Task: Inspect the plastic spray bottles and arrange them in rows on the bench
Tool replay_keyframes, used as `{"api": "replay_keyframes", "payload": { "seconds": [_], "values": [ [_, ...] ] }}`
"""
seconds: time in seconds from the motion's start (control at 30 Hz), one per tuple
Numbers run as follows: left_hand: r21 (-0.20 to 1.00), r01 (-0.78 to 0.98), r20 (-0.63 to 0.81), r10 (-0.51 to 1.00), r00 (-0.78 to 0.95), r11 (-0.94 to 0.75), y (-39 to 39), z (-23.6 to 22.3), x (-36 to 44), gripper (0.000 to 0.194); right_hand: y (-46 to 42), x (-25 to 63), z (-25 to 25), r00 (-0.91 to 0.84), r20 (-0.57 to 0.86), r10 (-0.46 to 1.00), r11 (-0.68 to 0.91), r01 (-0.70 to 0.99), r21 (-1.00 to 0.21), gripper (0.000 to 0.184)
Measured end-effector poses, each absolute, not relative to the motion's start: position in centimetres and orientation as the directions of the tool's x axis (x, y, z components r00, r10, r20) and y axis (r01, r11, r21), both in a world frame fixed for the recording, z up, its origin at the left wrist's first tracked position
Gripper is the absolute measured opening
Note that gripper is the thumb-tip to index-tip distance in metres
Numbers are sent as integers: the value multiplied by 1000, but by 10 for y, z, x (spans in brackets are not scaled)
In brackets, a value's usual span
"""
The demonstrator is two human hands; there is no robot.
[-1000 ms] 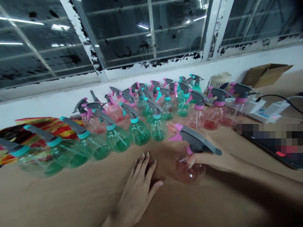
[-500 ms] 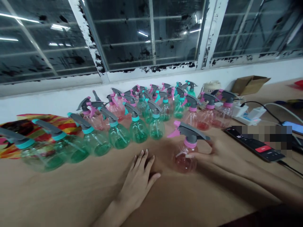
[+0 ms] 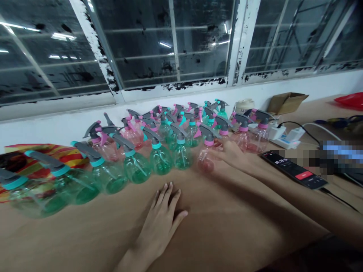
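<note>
My right hand is wrapped round a pink spray bottle with a grey and pink trigger head. That bottle is upright at the right end of a front row of green spray bottles, beside the last one. My left hand lies flat on the wooden table, fingers spread, holding nothing. Behind the row stand several more pink and green bottles, partly hiding one another. More pink spray bottles stand just beyond my right hand.
A phone with a lit screen lies to the right, near a white power strip with plugs and cables. An opened cardboard box sits by the wall. A colourful cloth or bag lies behind the bottles at left. Windows rise behind.
My right hand has carried the pink spray bottle away from me and slightly left, up to the end of the green row. My left hand stays flat on the table.
</note>
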State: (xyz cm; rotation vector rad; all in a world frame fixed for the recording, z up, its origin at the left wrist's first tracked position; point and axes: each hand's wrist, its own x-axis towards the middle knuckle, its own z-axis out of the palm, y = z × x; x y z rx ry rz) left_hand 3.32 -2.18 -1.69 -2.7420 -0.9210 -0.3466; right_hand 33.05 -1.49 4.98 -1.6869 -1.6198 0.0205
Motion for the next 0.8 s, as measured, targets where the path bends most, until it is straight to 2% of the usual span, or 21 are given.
{"api": "replay_keyframes", "payload": {
  "seconds": [0.3, 0.43, 0.6, 0.8],
  "values": [
    [-184, 606, 315, 538, 782, -774, -17, -23, 32, 56, 23, 330, 44, 191, 542, 819, 81, 895, -438, 26],
    [-220, 600, 327, 521, 788, -769, -18, -23, 32, 57, 25, 325, 42, 200, 555, 808, 87, 890, -448, 29],
    [-231, 611, 369, 513, 775, -757, -17, -25, 30, 56, 7, 334, 39, 220, 591, 776, 112, 874, -473, 44],
    [-189, 599, 399, 497, 771, -778, -7, -39, 24, 54, -22, 378, 38, 312, 606, 732, 45, 865, -499, 30]
  ]
}}
